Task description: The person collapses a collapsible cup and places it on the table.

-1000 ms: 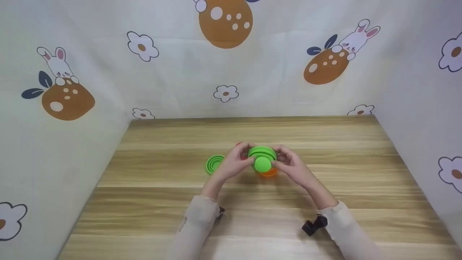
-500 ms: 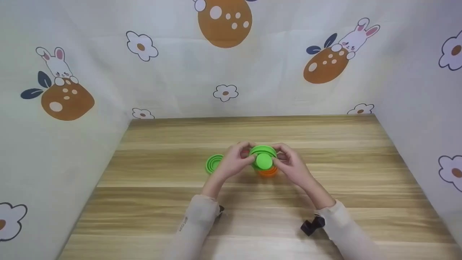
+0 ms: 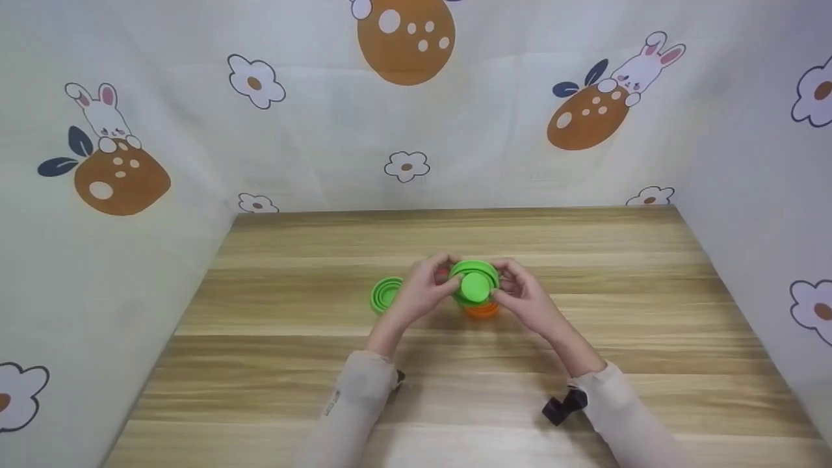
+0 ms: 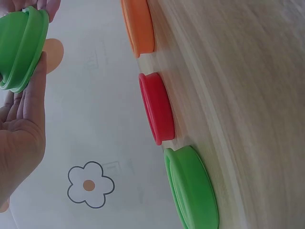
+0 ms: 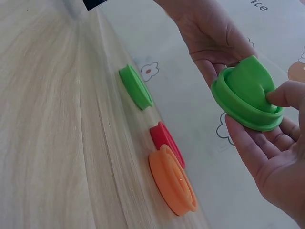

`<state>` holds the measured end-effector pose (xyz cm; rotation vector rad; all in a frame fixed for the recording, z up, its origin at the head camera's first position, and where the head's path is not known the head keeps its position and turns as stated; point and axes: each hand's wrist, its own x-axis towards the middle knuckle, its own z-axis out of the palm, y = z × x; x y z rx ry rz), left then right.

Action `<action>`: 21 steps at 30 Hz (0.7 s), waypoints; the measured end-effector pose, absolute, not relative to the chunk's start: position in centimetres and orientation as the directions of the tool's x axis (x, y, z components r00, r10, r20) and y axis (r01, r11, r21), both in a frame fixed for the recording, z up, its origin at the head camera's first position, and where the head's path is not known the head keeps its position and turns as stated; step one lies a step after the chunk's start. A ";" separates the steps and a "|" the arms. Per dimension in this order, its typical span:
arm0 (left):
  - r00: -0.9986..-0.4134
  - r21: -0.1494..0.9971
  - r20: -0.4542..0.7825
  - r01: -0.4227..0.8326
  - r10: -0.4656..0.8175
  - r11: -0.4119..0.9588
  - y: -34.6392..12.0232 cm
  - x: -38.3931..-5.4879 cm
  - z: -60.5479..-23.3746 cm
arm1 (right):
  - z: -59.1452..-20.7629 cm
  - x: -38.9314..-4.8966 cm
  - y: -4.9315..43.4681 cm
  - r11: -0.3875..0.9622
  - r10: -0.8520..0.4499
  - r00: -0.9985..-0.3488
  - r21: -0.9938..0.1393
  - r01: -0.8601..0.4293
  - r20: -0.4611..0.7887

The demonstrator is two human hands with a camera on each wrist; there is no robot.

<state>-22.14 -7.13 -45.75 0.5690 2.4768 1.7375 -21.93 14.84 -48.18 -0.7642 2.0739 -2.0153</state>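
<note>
A green collapsible cup is up off the table between both hands, its round base turned toward the head camera. My left hand grips its left side, thumb on the base and fingers at the rim. On the opposite side my right hand holds it, with the thumb pressing by the base. In the right wrist view the wall of the green cup looks folded and dented under that thumb. Fingers behind the cup are partly hidden in the head view.
Below the hands a flattened orange collapsible cup lies on the wooden table. A second green cup lies left, partly behind the left wrist. Between them sits a red cup, mostly hidden from the head camera. Patterned cloth walls surround the table.
The held green cup's base has shifted slightly up and in toward the middle of its rim, so the cup looks flatter or more tilted. Both hands have hardly moved.
</note>
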 end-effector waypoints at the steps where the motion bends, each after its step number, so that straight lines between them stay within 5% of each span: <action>1: -0.930 0.919 0.159 0.262 0.332 0.294 -7.1 -22.2 -45.8 | -48.2 -21.9 14.8 -0.031 -0.449 -0.860 -0.966 -0.258 0.244; 21: -0.883 0.970 0.109 0.194 0.456 0.143 -7.4 -22.0 -46.1 | -48.0 -21.6 14.2 0.054 -0.349 -0.910 -0.965 -0.257 0.223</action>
